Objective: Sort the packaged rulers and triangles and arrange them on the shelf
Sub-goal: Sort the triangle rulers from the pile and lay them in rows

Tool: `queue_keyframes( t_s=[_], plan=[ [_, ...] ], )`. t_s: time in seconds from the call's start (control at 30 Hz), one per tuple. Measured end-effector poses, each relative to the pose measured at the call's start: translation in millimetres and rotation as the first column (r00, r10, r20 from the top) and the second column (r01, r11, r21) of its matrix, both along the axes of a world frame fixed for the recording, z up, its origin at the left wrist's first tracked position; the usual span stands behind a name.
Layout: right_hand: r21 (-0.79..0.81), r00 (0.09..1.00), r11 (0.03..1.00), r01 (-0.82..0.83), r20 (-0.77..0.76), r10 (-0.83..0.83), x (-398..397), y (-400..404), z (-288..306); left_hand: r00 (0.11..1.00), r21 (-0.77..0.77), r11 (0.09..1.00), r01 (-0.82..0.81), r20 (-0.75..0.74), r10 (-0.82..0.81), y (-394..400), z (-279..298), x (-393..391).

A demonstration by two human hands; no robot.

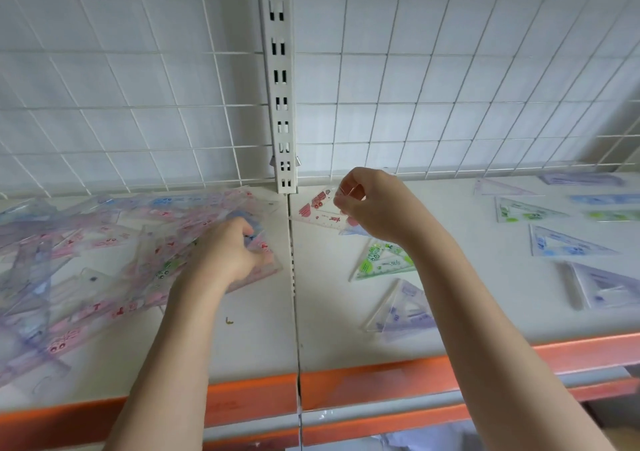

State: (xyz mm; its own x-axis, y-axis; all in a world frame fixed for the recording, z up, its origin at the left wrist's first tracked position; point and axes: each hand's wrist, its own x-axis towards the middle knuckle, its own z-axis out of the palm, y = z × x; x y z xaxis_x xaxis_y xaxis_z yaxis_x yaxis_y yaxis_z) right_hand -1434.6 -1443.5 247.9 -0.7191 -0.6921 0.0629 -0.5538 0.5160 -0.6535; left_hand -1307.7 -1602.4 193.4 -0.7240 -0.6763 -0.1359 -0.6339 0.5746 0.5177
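Observation:
A mixed pile of packaged rulers and triangles [104,249] in pink, blue and clear covers the left half of the white shelf [329,339]. My left hand [228,249] lies on the pile's right edge, its fingers curled round a package there. My right hand [367,204] is raised above the shelf's middle and pinches a clear packaged triangle with red print [317,209]. Sorted triangles lie apart on the right half: a green one [381,263], a purple one [401,308], and several more green, blue and purple ones [561,242].
A white wire grid [138,86] backs the shelf, split by a slotted upright post [282,86]. A seam [293,277] divides the two shelf boards. The front edge has an orange rail [381,384]. A small yellow scrap [228,320] lies near my left forearm.

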Motion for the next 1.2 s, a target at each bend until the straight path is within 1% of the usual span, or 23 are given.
queue_keyframes(
  t_s=[0.13,0.3,0.47,0.63,0.73,0.87,0.97,1.1,1.2],
  plan=[
    [-0.036,1.000,0.999,-0.001,0.006,0.001,-4.2,22.9,-0.3,0.999,0.044,0.999,-0.026,-0.031,0.028,3.8,-0.2,-2.2],
    [-0.068,1.000,0.998,-0.013,0.004,0.013,-12.7,48.8,-4.1,0.996,0.079,0.994,-0.079,0.048,0.075,10.7,-6.7,-8.0],
    [-0.088,0.998,0.995,-0.044,0.029,0.047,-18.1,64.9,-10.9,0.992,0.156,0.980,-0.126,0.010,0.126,10.9,-8.0,-11.2],
    [-0.098,0.994,0.990,-0.102,0.033,0.106,-18.2,65.8,-15.9,0.983,0.155,0.970,-0.185,0.014,0.185,21.5,-8.6,-8.1],
    [-0.096,0.988,0.985,-0.142,0.044,0.147,-16.3,63.8,-17.9,0.979,0.165,0.966,-0.198,-0.008,0.202,30.7,-8.9,-5.2],
    [-0.099,0.982,0.980,-0.171,0.064,0.178,-13.5,57.1,-20.2,0.970,0.245,0.946,-0.212,-0.068,0.235,45.0,-7.5,-2.3],
    [-0.097,0.977,0.977,-0.191,0.081,0.199,-9.3,51.5,-23.2,0.969,0.222,0.951,-0.216,-0.071,0.237,47.6,-11.8,1.6],
    [-0.118,0.969,0.972,-0.203,0.115,0.216,-3.6,48.3,-25.0,0.932,0.188,0.959,-0.213,-0.256,0.257,53.4,-12.0,5.8],
    [-0.154,0.959,0.973,-0.174,0.196,0.203,-3.3,50.6,-23.7,0.865,0.211,0.957,-0.197,-0.423,0.271,54.1,-1.0,11.3]
  ],
)
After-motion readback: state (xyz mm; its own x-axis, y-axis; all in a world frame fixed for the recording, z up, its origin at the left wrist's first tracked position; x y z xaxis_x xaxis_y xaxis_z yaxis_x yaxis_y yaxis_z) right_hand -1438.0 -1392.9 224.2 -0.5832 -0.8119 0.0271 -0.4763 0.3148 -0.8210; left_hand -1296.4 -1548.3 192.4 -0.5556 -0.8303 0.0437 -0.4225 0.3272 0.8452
